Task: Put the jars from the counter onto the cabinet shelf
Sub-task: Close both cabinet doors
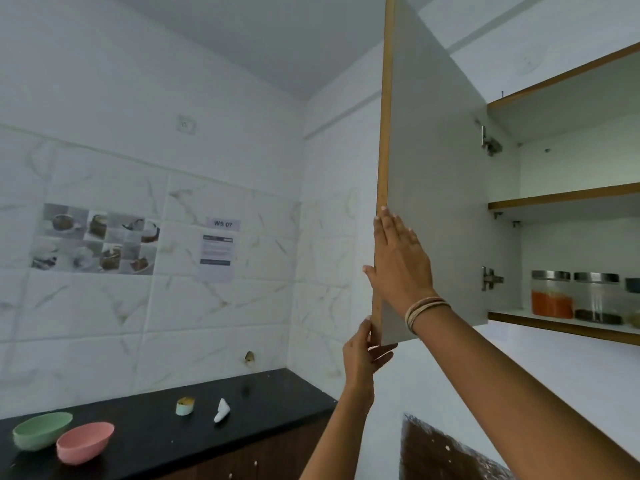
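Gripping the door [436, 188] edge, left hand [360, 355]; right hand [398, 261] flat (three jars [551, 293] shelved).

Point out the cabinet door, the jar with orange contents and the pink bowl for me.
cabinet door [436, 188], head view, middle of its grey inner face.
jar with orange contents [551, 302], head view, on the orange filling.
pink bowl [85, 443], head view, outer wall.

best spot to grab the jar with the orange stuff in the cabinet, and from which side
Grip the clear jar with orange contents around its glass body, below the steel lid, coming straight in from the open front. It stands upright at the left end of the bottom shelf, near the front edge; another steel-lidded jar crowds its right side.
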`<act>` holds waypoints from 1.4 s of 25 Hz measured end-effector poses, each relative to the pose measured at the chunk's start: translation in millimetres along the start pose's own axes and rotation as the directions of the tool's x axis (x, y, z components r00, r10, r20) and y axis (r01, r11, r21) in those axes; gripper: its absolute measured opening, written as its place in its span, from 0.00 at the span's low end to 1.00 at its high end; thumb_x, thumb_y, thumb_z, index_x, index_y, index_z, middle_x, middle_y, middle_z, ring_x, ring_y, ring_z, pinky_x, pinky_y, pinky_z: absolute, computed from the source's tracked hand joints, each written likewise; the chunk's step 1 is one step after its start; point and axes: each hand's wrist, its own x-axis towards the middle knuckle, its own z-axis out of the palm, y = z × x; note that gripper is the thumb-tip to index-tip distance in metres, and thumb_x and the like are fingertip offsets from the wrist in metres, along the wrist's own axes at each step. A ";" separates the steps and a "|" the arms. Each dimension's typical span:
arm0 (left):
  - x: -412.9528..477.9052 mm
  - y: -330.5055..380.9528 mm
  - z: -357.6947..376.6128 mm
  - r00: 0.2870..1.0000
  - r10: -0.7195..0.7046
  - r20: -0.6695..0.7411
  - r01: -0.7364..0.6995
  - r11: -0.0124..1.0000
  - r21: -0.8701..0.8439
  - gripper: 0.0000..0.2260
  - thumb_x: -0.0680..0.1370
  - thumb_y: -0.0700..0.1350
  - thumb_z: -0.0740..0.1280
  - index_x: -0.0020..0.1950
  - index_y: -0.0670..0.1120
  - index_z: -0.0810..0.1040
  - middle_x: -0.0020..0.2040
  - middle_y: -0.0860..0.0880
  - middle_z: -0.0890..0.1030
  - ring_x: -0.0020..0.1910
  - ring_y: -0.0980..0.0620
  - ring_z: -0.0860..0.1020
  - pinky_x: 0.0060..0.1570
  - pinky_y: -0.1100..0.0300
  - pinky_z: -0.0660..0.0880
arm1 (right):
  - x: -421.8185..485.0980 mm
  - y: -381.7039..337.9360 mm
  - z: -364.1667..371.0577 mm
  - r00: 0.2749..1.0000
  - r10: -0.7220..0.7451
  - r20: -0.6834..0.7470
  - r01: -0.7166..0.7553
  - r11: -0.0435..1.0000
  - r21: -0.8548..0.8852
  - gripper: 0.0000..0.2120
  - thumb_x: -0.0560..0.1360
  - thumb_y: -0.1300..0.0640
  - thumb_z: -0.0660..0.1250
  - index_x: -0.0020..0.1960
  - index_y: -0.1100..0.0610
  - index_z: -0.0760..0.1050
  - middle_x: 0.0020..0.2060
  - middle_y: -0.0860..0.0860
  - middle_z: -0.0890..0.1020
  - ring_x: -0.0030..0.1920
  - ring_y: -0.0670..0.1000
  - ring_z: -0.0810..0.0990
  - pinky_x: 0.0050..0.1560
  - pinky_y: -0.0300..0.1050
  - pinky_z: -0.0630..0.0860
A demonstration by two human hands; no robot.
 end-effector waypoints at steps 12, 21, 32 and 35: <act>-97.9 -36.5 114.4 0.799 0.461 0.387 -0.563 0.799 0.211 0.18 0.81 0.43 0.59 0.72 0.45 0.67 0.61 0.42 0.79 0.55 0.50 0.80 0.57 0.62 0.76 | -76.7 107.4 -57.2 0.983 0.117 -0.140 -0.144 0.969 -0.200 0.35 0.78 0.51 0.56 0.74 0.63 0.39 0.76 0.59 0.45 0.76 0.57 0.48 0.72 0.49 0.42; -144.4 -86.9 223.0 0.631 0.389 0.671 -0.718 0.621 0.315 0.26 0.80 0.57 0.50 0.77 0.50 0.53 0.78 0.49 0.53 0.75 0.49 0.60 0.71 0.56 0.62 | -139.0 233.3 -82.5 0.960 0.231 -0.158 -0.275 0.882 -0.383 0.34 0.79 0.50 0.54 0.71 0.57 0.34 0.76 0.57 0.46 0.76 0.56 0.46 0.69 0.49 0.37; -137.9 -170.4 349.0 0.592 0.335 0.733 -0.776 0.485 0.404 0.36 0.71 0.67 0.39 0.77 0.53 0.45 0.78 0.53 0.44 0.77 0.54 0.48 0.69 0.62 0.62 | -182.4 380.0 -72.4 0.945 0.303 -0.120 -0.306 0.697 -0.648 0.29 0.77 0.47 0.51 0.73 0.56 0.43 0.75 0.58 0.53 0.71 0.56 0.42 0.70 0.56 0.43; -124.3 -186.8 372.8 0.580 0.300 0.758 -0.773 0.497 0.395 0.41 0.66 0.70 0.37 0.77 0.53 0.46 0.78 0.54 0.43 0.77 0.55 0.49 0.70 0.62 0.61 | -184.0 411.7 -62.4 0.937 0.325 -0.132 -0.323 0.653 -0.685 0.27 0.78 0.46 0.51 0.73 0.54 0.49 0.74 0.57 0.54 0.72 0.57 0.46 0.70 0.61 0.48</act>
